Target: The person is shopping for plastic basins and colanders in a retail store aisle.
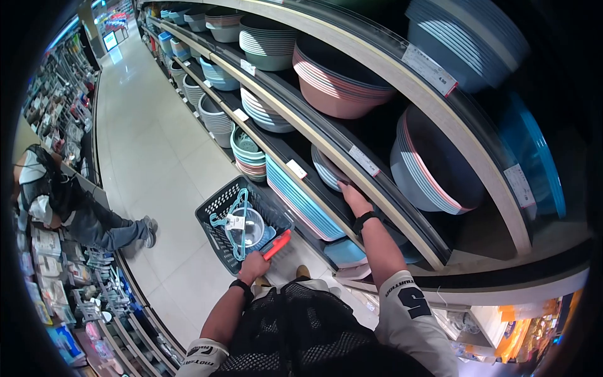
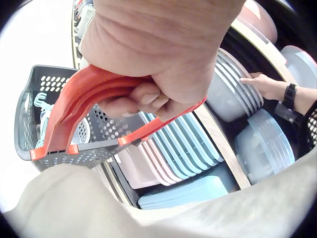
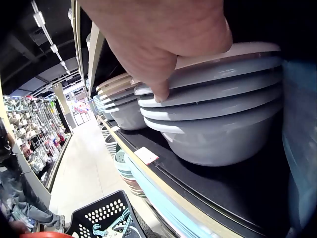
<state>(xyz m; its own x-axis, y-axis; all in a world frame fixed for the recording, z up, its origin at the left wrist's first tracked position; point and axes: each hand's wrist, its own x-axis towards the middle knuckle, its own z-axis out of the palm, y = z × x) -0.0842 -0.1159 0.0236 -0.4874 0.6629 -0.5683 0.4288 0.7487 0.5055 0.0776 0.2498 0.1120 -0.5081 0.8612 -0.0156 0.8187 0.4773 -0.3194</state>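
Note:
My left hand (image 1: pixel 253 269) grips the red handle (image 1: pixel 276 244) of a dark perforated shopping basket (image 1: pixel 212 210), fingers curled round it. Inside lie light blue hangers (image 2: pixel 43 104) with a tag and a round, see-through perforated container (image 1: pixel 253 227). At the shelf, my right hand (image 1: pixel 355 200) holds the rim of a stack of grey basins (image 3: pixel 213 124), a pinkish one on top. In the right wrist view its thumb (image 3: pixel 160 91) lies against the upper rims, while its fingers reach over the top basin, their tips hidden.
Shelves on the right carry nested basins, including a pink stack (image 1: pixel 339 88) and clear blue bowls (image 2: pixel 265 144). Light blue tubs (image 1: pixel 301 195) stand below. A shelf edge (image 1: pixel 377 169) runs above my right hand. Another person (image 1: pixel 69 207) stands across the tiled aisle (image 1: pixel 138 138) by packed racks.

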